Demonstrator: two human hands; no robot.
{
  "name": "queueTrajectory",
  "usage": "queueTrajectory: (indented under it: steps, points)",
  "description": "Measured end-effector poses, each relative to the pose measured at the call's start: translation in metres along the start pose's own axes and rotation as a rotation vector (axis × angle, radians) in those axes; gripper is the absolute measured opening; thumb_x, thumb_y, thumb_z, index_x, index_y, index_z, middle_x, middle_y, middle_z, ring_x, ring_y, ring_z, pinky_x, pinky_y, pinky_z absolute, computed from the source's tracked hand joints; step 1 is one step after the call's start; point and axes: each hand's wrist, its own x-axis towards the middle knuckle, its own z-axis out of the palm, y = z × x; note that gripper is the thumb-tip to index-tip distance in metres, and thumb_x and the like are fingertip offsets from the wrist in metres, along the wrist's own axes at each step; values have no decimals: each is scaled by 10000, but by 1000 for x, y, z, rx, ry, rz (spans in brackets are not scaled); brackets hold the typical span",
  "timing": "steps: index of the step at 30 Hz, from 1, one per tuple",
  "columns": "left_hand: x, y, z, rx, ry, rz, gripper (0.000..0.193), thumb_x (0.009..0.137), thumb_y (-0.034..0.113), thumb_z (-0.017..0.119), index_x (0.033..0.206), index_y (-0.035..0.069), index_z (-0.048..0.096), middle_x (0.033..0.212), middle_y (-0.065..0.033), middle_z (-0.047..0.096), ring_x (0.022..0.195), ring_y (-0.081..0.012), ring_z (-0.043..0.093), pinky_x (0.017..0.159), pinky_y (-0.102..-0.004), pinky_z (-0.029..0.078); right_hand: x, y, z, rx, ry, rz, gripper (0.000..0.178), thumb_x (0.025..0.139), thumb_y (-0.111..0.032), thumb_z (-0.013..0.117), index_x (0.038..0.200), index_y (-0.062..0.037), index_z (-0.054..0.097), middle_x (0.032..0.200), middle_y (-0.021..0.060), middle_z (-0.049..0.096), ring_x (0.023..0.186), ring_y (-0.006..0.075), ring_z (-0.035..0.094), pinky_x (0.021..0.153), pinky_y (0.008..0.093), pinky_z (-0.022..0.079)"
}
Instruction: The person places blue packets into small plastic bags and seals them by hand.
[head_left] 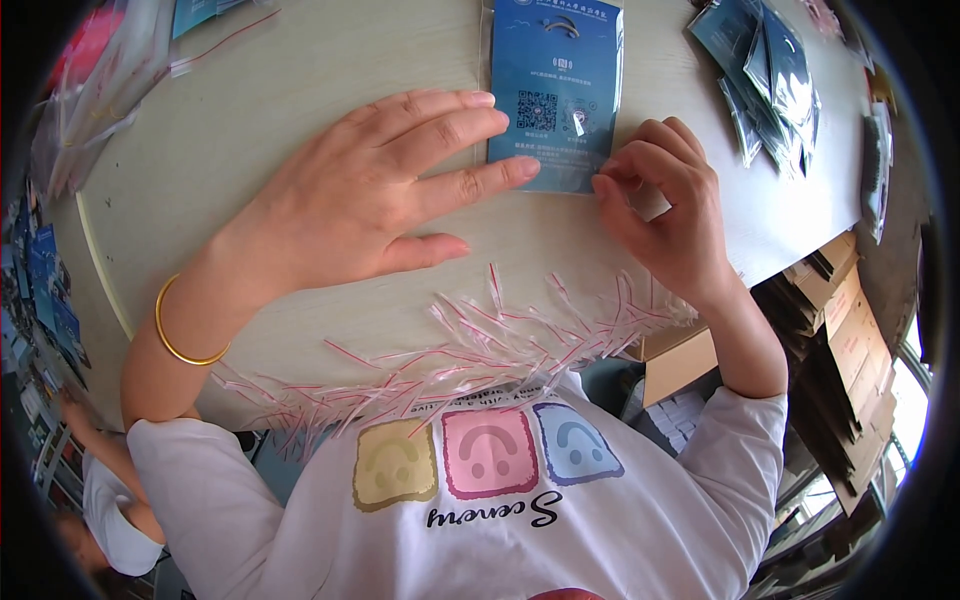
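Note:
A blue printed card in a clear plastic sleeve [555, 85] lies flat on the table, in front of me and a little right of the middle. My left hand [385, 185] is spread palm down, its fingertips resting on the sleeve's left side and lower part. At the lower right corner of the sleeve, my right hand [668, 200] pinches thumb against forefinger. Whatever sits between those fingertips is too small to make out. Many thin clear strips with red lines [470, 345] are heaped along the near table edge, below both hands.
Several packed blue cards [765, 85] are piled at the far right of the pale table [400, 50]. Clear plastic bags [120, 90] lie at the far left. Flattened cardboard [850, 370] and an open box [680, 365] stand below on the right. Another person [115, 500] is at lower left.

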Motion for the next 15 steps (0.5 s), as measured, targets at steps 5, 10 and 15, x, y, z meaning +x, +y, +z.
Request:
queueTrajectory:
  steps: [5, 10, 15]
  points:
    - [1, 1, 0, 17, -11, 1, 761, 758, 278, 792, 1484, 232, 568, 1501, -83, 461, 1394, -309, 451, 1169, -460, 396, 0, -1, -1, 3, 7, -4, 65, 774, -3, 706, 778, -11, 642, 794, 71, 572, 774, 227, 507, 667, 342, 422]
    - [3, 0, 0, 21, -11, 8, 752, 756, 265, 801, 1474, 232, 580, 1486, -79, 464, 1388, -310, 454, 1149, -463, 413, 0, -3, -2, 50, 56, 78, 192, 782, -171, 815, 712, -50, 685, 680, 58, 599, 699, 254, 555, 688, 370, 456]
    - [3, 2, -2, 38, -22, 9, 752, 752, 246, 810, 1469, 240, 585, 1481, -75, 460, 1387, -307, 454, 1135, -466, 422, 3, -8, 2, -57, 79, 123, 271, 786, -247, 834, 687, -56, 669, 672, 60, 601, 678, 250, 571, 654, 380, 456]
